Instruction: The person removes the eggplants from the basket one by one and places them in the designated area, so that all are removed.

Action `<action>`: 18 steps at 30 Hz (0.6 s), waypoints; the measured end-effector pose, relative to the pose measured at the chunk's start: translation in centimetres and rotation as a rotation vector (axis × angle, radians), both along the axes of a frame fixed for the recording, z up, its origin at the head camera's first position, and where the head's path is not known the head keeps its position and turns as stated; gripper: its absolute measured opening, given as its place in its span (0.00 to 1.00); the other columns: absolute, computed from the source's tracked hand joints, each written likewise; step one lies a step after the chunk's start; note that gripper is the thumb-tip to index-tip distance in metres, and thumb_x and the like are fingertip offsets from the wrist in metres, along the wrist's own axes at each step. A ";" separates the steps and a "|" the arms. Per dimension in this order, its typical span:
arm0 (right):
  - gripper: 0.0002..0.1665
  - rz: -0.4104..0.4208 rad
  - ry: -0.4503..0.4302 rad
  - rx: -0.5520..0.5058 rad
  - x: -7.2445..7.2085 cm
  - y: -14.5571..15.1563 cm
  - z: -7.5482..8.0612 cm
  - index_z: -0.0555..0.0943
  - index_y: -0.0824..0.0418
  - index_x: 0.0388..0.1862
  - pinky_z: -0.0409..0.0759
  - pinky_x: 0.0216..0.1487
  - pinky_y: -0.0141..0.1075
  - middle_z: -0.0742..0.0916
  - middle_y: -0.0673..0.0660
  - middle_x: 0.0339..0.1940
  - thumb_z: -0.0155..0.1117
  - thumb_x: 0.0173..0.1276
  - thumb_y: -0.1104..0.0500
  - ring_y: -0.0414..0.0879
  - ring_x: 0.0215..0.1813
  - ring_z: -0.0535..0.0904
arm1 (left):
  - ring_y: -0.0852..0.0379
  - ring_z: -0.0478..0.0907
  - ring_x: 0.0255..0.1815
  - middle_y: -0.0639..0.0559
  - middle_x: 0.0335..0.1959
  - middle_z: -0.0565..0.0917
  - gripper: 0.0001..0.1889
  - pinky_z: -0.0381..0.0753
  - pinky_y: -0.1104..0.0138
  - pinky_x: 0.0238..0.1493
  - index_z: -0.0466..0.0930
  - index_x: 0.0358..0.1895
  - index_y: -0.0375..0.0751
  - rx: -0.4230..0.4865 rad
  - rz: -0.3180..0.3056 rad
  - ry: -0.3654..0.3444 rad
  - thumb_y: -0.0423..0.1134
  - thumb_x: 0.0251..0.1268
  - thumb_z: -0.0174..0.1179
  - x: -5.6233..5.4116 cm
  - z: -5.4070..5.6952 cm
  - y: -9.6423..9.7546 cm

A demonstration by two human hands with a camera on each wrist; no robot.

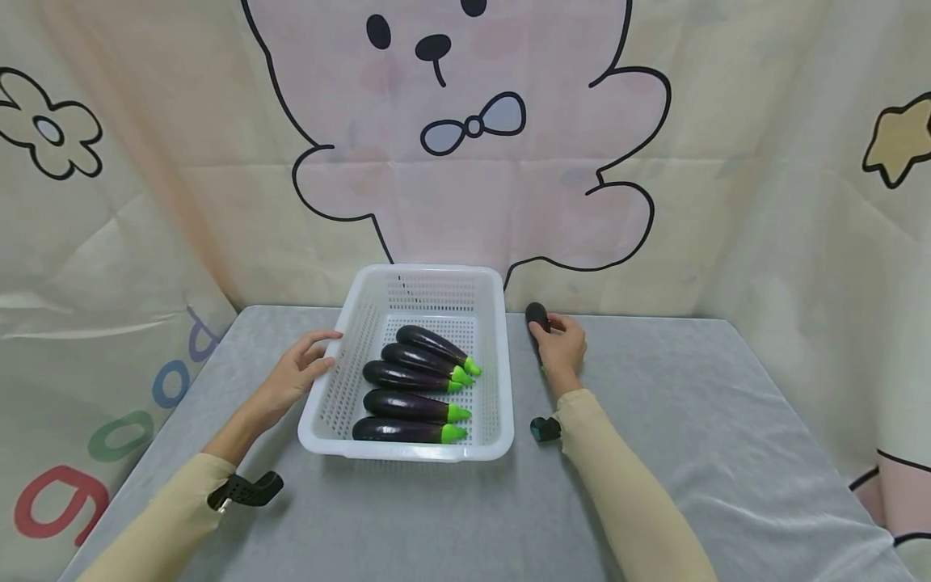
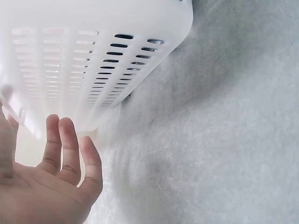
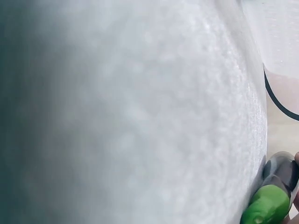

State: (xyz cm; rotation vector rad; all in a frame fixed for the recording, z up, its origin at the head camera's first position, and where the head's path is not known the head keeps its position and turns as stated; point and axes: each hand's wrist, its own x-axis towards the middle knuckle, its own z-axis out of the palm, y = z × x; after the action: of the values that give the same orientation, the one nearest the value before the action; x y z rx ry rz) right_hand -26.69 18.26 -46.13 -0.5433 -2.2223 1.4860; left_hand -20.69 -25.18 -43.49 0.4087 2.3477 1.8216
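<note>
A white perforated plastic basket [image 1: 320, 420] holds several dark purple eggplants [image 1: 407, 405] with bright green stem ends, lying crosswise in it. At the basket's left rim is my left hand [image 1: 294, 376], its fingertips at the edge. In the left wrist view that hand [image 2: 58, 182] has loosely bent fingers beside the slotted wall [image 2: 105, 70], with nothing between them. To the right of the basket, my right hand [image 1: 563, 347] grips another eggplant [image 1: 537, 315] near the table's back edge. The right wrist view catches this eggplant's green end [image 3: 266, 205]; most of the hand is out of frame.
A grey cloth-covered table [image 1: 691, 453] lies under everything. Behind it hangs a curtain [image 1: 727, 202] printed with a cartoon bear, close to the back edge. Black straps with small devices [image 1: 247, 490] sit on both wrists.
</note>
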 end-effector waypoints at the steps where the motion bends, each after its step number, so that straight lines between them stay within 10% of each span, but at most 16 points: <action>1: 0.21 0.001 0.007 -0.002 0.0 0.0 0.0 0.85 0.64 0.53 0.73 0.56 0.49 0.85 0.61 0.53 0.77 0.63 0.57 0.56 0.53 0.81 | 0.38 0.77 0.51 0.27 0.63 0.69 0.25 0.82 0.55 0.43 0.61 0.73 0.42 0.001 -0.001 0.001 0.39 0.80 0.55 0.0 0.0 0.0; 18: 0.20 -0.026 0.090 -0.074 -0.5 0.9 1.6 0.85 0.67 0.51 0.74 0.50 0.43 0.86 0.61 0.51 0.77 0.62 0.58 0.54 0.50 0.78 | 0.38 0.77 0.52 0.27 0.64 0.69 0.24 0.82 0.55 0.45 0.62 0.73 0.43 -0.007 0.012 -0.005 0.41 0.80 0.55 0.1 0.1 0.0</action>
State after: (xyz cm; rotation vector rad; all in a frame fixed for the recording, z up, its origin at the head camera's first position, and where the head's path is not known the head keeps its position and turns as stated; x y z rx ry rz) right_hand -27.23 19.20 -44.52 -0.5158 -2.0920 1.5533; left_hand -20.55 -25.15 -43.39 0.3900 2.3583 1.8166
